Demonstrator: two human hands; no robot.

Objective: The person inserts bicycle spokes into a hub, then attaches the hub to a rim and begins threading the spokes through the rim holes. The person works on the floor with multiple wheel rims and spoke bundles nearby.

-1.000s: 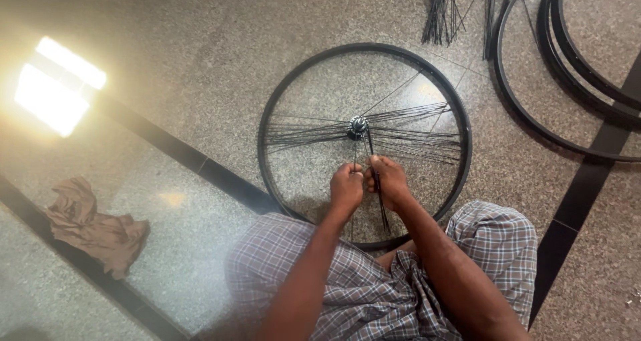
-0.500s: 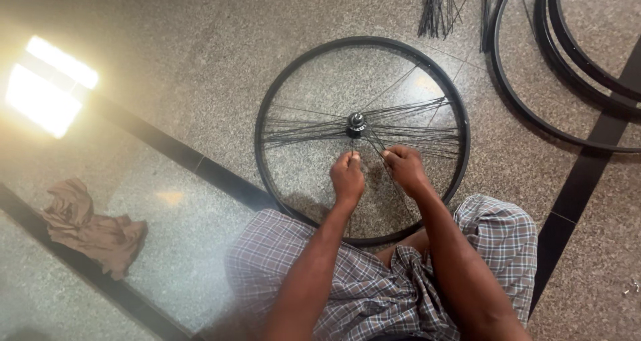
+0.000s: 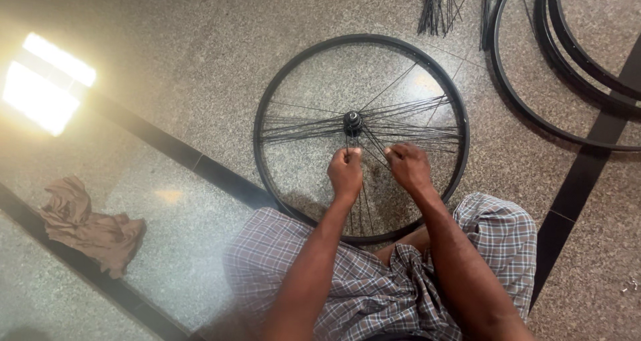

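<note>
Two hands down among thin wire spokes, just below the hub of a bare black wheel rim lying flat on speckled stone.

The bicycle rim (image 3: 267, 94), a slim dark hoop, lies on the polished granite floor (image 3: 200, 54) right before the checked cloth (image 3: 374, 287) over the knees. At its centre sits the small round metal hub (image 3: 352, 122), spokes (image 3: 414, 107) fanning sideways in loose, uneven bundles. Left hand (image 3: 345, 174) curled, fingertips pinching a spoke below the hub; right hand (image 3: 408, 167) beside it, fingers bent onto spokes, grip unclear. Beyond the rim: a bunch of loose spokes (image 3: 435, 7); to the right, more bare hoops (image 3: 567, 60). Far left, a crumpled brown rag (image 3: 87, 227).
</note>
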